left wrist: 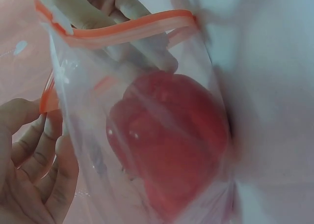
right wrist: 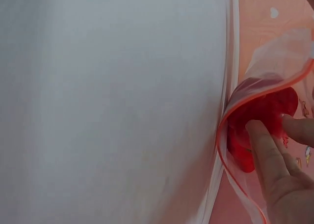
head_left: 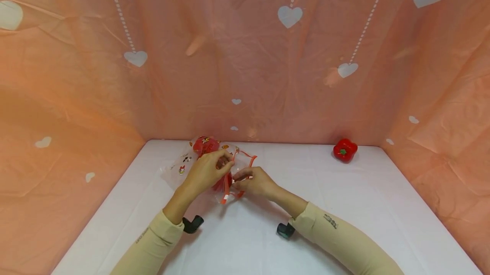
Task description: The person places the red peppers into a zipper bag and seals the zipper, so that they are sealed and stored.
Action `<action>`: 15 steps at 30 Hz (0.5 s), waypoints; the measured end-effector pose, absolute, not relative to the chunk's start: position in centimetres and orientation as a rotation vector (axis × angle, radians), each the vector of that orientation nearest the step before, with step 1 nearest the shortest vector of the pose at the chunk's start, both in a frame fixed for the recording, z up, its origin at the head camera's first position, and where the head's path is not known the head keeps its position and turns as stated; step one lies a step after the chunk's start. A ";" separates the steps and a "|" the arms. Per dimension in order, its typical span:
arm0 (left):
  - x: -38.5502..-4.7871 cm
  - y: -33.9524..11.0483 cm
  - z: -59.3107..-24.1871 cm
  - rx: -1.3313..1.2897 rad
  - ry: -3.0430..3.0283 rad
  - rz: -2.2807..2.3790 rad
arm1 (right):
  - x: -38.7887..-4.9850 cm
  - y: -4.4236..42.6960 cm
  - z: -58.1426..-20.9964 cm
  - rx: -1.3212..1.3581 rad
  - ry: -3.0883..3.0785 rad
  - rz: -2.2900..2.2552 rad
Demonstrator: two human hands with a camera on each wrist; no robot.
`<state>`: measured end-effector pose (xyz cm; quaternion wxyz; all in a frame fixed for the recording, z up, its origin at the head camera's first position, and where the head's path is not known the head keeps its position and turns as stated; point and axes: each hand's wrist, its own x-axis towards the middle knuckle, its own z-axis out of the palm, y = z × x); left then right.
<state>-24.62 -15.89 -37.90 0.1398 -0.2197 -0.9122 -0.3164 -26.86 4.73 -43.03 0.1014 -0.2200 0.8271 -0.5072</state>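
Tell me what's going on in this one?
A person's left hand holds the edge of a clear, orange-rimmed zip bag, while their right hand reaches into its open mouth, fingers touching a red bell pepper inside. Another red bell pepper lies by itself toward the far right of the white table.

**Two Hands, Two Very Different Shapes!**

Up on the steeper line slanted the left forearm (head_left: 151, 241), driving the bare left hand (head_left: 208, 168) inward, its back uppermost, its fingers curled into a neat pinch! Opposite, the right forearm (head_left: 338, 234) cut in at a flatter angle, and oh, what a contrast: the right hand (head_left: 256, 182) had its fingers reaching out fairly straight, thumb held apart from them! Near each other, the two hands, but apart!
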 end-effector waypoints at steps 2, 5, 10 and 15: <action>-24.6 -15.9 -37.9 -0.628 -2.644 -0.920 | -26.9 5.0 -43.0 -0.645 2.433 -1.504; -24.6 -15.9 -37.8 -0.616 -2.655 -0.921 | -26.9 5.5 -42.9 -0.640 2.411 -1.520; -24.7 -15.8 -38.0 -0.604 -2.669 -0.910 | -26.9 6.4 -43.0 -0.611 2.382 -1.520; -24.7 -15.8 -38.1 -0.599 -2.685 -0.920 | -26.8 7.7 -42.8 -0.643 2.401 -1.497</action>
